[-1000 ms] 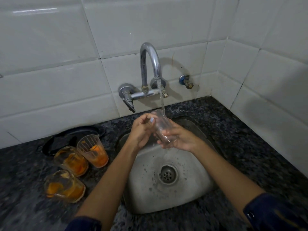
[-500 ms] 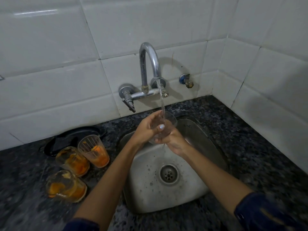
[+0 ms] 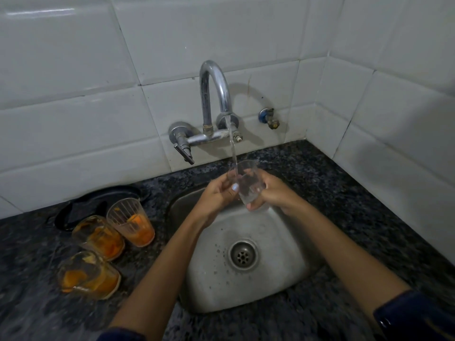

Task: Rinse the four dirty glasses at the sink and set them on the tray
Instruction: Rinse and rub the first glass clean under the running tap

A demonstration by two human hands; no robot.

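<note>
A: Where do you stand?

B: You've got one glass [image 3: 246, 183] over the sink [image 3: 283, 279], mouth up under the stream [image 3: 232, 148] from the tap [image 3: 215, 94]. Your right hand [image 3: 273, 193] is curled around its lower half from the right; your left hand [image 3: 219, 195] grips the near side, thumb on the wall.

A: And the others?

B: Three dirty glasses [image 3: 98, 244], orange residue inside, stand close together on the counter [image 3: 344, 193] left of the sink. The tray [image 3: 103, 203] lies just behind them.

A: What could go wrong?

B: Wet glass is slick, I'd guess. Loosen either hand while turning it and it may drop into the steel basin and crack. Tip it too far under the stream and water will likely splash over the counter. And when you carry it left, your arm has to pass over that tight cluster; a low pass could knock one over and spill the residue.
</note>
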